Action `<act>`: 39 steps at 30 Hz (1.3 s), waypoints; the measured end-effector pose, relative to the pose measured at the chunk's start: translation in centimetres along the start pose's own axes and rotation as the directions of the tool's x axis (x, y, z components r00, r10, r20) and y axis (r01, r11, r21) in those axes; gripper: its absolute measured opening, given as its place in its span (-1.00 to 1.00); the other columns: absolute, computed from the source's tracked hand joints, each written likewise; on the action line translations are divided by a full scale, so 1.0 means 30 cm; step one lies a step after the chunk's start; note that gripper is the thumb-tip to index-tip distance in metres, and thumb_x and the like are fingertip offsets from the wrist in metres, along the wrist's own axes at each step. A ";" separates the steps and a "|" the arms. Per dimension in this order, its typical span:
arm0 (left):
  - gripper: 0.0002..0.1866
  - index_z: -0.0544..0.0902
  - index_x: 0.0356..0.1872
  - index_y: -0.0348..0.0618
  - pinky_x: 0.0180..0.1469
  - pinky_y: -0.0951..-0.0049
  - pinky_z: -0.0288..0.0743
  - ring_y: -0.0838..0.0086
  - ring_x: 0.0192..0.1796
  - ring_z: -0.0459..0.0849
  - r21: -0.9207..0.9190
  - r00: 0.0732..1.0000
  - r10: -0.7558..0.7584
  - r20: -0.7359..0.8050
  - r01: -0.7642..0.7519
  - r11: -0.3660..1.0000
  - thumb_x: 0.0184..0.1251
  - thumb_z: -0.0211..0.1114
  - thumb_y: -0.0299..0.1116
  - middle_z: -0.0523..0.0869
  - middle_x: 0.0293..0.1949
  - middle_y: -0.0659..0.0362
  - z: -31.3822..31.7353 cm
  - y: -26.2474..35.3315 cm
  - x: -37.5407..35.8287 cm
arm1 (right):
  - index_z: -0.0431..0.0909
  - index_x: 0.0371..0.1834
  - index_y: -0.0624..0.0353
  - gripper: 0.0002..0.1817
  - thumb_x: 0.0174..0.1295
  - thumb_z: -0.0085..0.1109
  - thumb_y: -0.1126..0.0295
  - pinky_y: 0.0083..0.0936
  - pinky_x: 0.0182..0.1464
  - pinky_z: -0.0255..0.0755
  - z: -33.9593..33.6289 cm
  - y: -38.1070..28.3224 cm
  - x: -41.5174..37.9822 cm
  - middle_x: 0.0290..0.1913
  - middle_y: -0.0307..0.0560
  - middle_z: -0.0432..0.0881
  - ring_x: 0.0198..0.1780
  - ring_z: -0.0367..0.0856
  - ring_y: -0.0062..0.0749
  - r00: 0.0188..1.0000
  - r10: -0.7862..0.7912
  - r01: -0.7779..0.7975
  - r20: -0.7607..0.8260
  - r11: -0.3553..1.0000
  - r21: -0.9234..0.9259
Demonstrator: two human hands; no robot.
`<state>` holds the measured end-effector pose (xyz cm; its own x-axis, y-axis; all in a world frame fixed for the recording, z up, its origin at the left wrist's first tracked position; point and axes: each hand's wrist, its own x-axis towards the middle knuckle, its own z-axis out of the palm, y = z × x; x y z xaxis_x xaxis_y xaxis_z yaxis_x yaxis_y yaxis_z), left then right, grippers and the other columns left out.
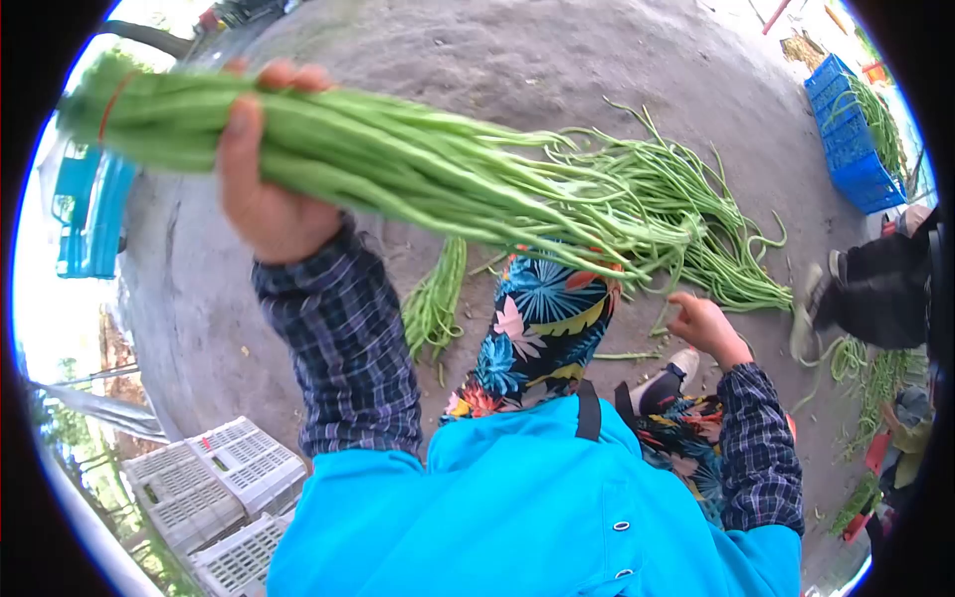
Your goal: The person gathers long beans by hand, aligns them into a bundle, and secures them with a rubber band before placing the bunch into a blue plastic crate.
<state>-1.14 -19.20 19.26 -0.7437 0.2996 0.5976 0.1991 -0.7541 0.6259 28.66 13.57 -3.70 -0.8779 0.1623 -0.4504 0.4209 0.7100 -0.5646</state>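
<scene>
Gripping the bean bundle (398,149) up off the ground (219,308), our left hand (274,204) had its fingers wrapped round the beans, not far from the banded end. Red band (112,107) sat close to the far left end; the run to the right of our fist was loose and fanned out, tips over the bean pile (741,269) in view. Our right hand (708,326) was low, just beside that pile, fingers loosely curled; we couldn't tell whether they pinched a strand. Risks as we judged them: only one band visible, at one end, so the tails could splay or tangle with the pile if they dragged across it; we couldn't tell if they touched. Second, one-handed hold off-centre with a long overhang, so the bundle could sag, or beans slip out, if our fingers eased. Squeezing too hard could snap some. Third, footing: our shoe (683,366) was near the pile, another person's shoe (808,313) right by its edge, so a careless step could crush beans. Smaller bunch (435,303) lay on the ground beside our left leg (542,318), same exposure. Blur hid whether the band was tight.
</scene>
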 end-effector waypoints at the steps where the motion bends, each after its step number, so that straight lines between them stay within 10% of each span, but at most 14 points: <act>1: -0.64 0.37 0.09 -0.13 -0.05 0.18 0.50 0.25 -0.07 0.56 0.072 0.997 0.049 -0.065 -0.045 0.996 0.32 0.13 -0.29 0.57 -0.14 0.05 -0.031 0.066 -0.003 | 0.49 -0.01 0.21 -0.56 -0.04 0.23 0.40 -0.30 -0.32 0.46 0.001 -0.006 -0.008 -0.49 0.03 0.63 -0.40 0.63 -0.10 1.000 -0.020 0.019 -0.013 1.000 -0.017; 9: -0.67 0.47 -0.03 -0.23 -0.08 0.30 0.53 0.32 -0.14 0.60 0.627 0.808 0.400 -0.433 -0.049 0.777 0.19 0.28 -0.47 0.61 -0.19 0.08 -0.126 0.393 -0.100 | 0.48 -0.01 0.27 -0.58 -0.01 0.19 0.45 -0.37 -0.29 0.45 0.006 -0.015 0.027 -0.47 0.00 0.62 -0.40 0.61 -0.21 0.998 -0.037 0.041 0.060 0.997 -0.061; 13: -0.73 0.56 -0.18 -0.36 -0.15 0.44 0.56 0.41 -0.24 0.66 0.959 0.841 0.497 -0.213 0.082 0.271 0.06 0.37 -0.58 0.67 -0.25 0.07 -0.248 0.547 -0.143 | 0.47 0.03 0.23 -0.54 -0.01 0.22 0.41 -0.31 -0.23 0.47 0.006 -0.030 0.031 -0.42 0.03 0.64 -0.33 0.63 -0.10 0.997 -0.010 0.015 0.074 0.998 -0.062; 20: -0.48 0.50 -0.05 -0.32 -0.10 0.32 0.51 0.25 -0.22 0.67 0.900 0.958 -0.041 -0.285 0.252 -0.355 -0.08 0.45 -0.35 0.69 -0.25 0.01 -0.531 0.393 -0.329 | 0.48 0.02 0.24 -0.56 0.00 0.20 0.42 -0.31 -0.27 0.45 0.045 0.056 -0.011 -0.45 0.00 0.62 -0.37 0.61 -0.12 0.995 0.079 -0.078 0.060 0.997 -0.020; 24: -0.42 0.46 -0.04 -0.20 -0.10 0.13 0.50 0.01 -0.14 0.66 0.666 0.637 -0.320 -0.701 0.425 -0.613 -0.17 0.42 -0.24 0.68 -0.26 -0.11 -0.698 -0.026 -0.556 | 0.47 0.05 0.21 -0.55 0.02 0.16 0.40 -0.30 -0.24 0.46 0.054 0.063 -0.027 -0.39 0.05 0.63 -0.32 0.62 -0.11 0.983 0.166 -0.168 0.080 0.985 0.022; 30: -0.11 0.28 0.19 -0.32 0.16 0.27 0.38 0.16 0.05 0.57 0.629 0.329 -0.614 -0.717 0.686 -0.366 -0.22 0.57 -0.28 0.57 0.02 -0.11 -1.158 -0.632 -1.091 | 0.45 0.08 0.20 -0.55 0.06 0.12 0.41 -0.26 -0.17 0.48 0.052 0.056 -0.043 -0.31 0.07 0.64 -0.25 0.62 -0.05 0.941 0.307 -0.322 0.141 0.942 0.098; 34: -0.11 0.25 0.20 -0.39 0.20 0.27 0.37 0.17 0.08 0.54 0.680 0.406 -0.610 -0.680 0.660 -0.319 -0.21 0.56 -0.37 0.52 0.07 -0.13 -1.158 -0.753 -1.162 | 0.45 0.09 0.20 -0.56 0.09 0.13 0.37 -0.33 -0.18 0.49 0.085 0.144 -0.045 -0.32 0.04 0.64 -0.28 0.64 -0.18 0.937 0.339 -0.348 0.090 0.931 0.114; 37: -0.20 0.31 0.17 -0.40 0.20 0.23 0.37 0.10 0.10 0.53 0.714 0.419 -0.593 -0.687 0.540 -0.445 -0.12 0.51 -0.31 0.51 0.07 -0.17 -1.168 -0.714 -1.116 | 0.47 0.05 0.22 -0.60 0.15 0.15 0.30 -0.48 -0.27 0.47 0.097 0.235 0.015 -0.36 -0.11 0.65 -0.32 0.63 -0.42 0.894 0.395 -0.263 -0.211 0.845 0.466; 39: -0.23 0.33 0.17 -0.41 0.20 0.22 0.37 0.08 0.10 0.53 0.717 0.423 -0.583 -0.694 0.487 -0.499 -0.09 0.49 -0.29 0.51 0.07 -0.19 -1.107 -0.692 -1.022 | 0.50 0.02 0.23 -0.60 0.20 0.17 0.21 -0.64 -0.34 0.41 0.081 0.341 0.114 -0.37 -0.27 0.62 -0.33 0.57 -0.61 0.709 0.664 -0.137 -0.236 0.458 0.878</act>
<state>-3.67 -32.14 -28.68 -0.8735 0.1607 -0.4594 -0.0044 0.9413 0.3377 30.52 19.72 -12.69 -0.3973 0.7484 -0.5312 0.5132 -0.2986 -0.8046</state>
